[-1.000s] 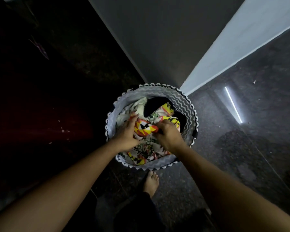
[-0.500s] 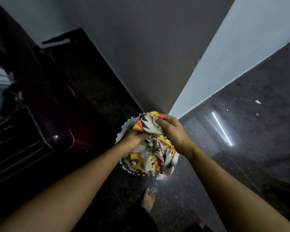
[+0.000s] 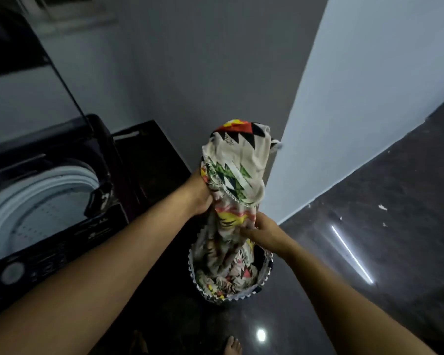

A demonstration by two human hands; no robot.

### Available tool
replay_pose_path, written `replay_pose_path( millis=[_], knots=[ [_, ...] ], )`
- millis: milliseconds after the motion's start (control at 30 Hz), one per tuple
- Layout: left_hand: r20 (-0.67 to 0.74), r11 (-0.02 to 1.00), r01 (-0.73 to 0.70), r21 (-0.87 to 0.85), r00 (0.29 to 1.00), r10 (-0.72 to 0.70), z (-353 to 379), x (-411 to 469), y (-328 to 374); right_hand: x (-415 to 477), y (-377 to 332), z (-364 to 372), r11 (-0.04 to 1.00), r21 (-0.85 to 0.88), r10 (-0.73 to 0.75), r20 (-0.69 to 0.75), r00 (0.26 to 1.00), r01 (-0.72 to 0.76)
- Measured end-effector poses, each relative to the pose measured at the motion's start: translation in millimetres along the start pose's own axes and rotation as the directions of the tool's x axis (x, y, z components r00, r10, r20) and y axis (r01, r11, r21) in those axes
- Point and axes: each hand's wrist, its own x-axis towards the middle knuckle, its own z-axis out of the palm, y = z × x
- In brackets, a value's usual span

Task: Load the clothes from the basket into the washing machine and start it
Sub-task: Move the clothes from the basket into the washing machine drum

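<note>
Head view. Grips the patterned garment (image 3: pixel 237 172) with the left hand (image 3: pixel 200 198), fingers clenched round its bunched middle; pinches the cloth lower down with the right hand (image 3: pixel 263 234). Holds the garment upright above the round, zigzag-trimmed basket (image 3: pixel 241 296), lower end trailing into it. Stands on the dark floor (image 3: pixel 369 201), basket just ahead of a bare foot (image 3: pixel 232 345), washing machine (image 3: pixel 49 257) at left, lid (image 3: pixel 23 60) raised, white drum (image 3: pixel 36 201) exposed.
</note>
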Motion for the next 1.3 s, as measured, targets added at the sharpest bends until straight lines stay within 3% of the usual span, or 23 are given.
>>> replay_pose_path(
  millis=[167,233,367,467,533,667,767,933,1033,1100,1167,1233,1300],
  knots=[
    [-0.149,0.991,-0.059,0.117,0.986,0.076,-17,-27,45,-2,-49,-23,0.926,0.376,0.083,-0.115,0.99,-0.034],
    [-0.178,0.985,-0.063,0.159,0.98,0.091,-28,-30,49,-8,-60,-33,0.922,0.387,0.058,-0.131,0.99,-0.003],
    [-0.135,0.999,-0.054,0.0,0.989,0.053,-24,-34,59,-18,-74,-39,0.921,0.367,-0.065,-0.186,0.98,0.13],
    [-0.098,0.997,-0.042,-0.062,0.995,0.036,-4,-37,69,-22,-88,-27,0.94,0.306,-0.181,0.063,0.981,0.154],
    [-0.046,0.997,-0.05,-0.064,0.998,0.047,13,-38,77,-23,-92,-12,0.948,0.254,-0.224,0.108,0.969,0.191],
    [-0.036,0.989,-0.111,-0.098,0.994,0.108,21,-42,97,-20,-101,-13,0.933,0.346,-0.059,-0.127,0.99,0.1],
    [-0.088,0.992,-0.127,0.02,0.988,0.128,3,-42,105,-21,-105,-36,0.932,0.336,-0.044,-0.268,0.962,0.136],
    [-0.191,0.968,0.137,0.208,0.977,-0.098,-35,-42,88,-34,-127,-87,0.9,0.311,-0.149,-0.439,0.886,0.305],
    [-0.356,0.919,0.146,0.365,0.934,-0.007,-45,-38,81,-33,-146,-107,0.898,0.294,-0.149,-0.499,0.854,0.328],
    [-0.295,0.889,0.039,0.457,0.949,0.111,-42,-34,80,-30,-164,-111,0.906,0.257,-0.175,-0.493,0.852,0.335],
    [-0.115,0.852,-0.08,0.518,0.98,0.162,-31,-31,82,-28,-184,-109,0.907,0.221,-0.221,-0.472,0.853,0.358],
    [0.041,0.835,-0.168,0.524,0.984,0.173,-11,-29,83,-27,-207,-103,0.9,0.215,-0.26,-0.433,0.863,0.379],
    [0.092,0.834,-0.242,0.496,0.97,0.227,7,-27,82,-27,-229,-96,0.886,0.215,-0.306,-0.396,0.866,0.411]
  ],
)
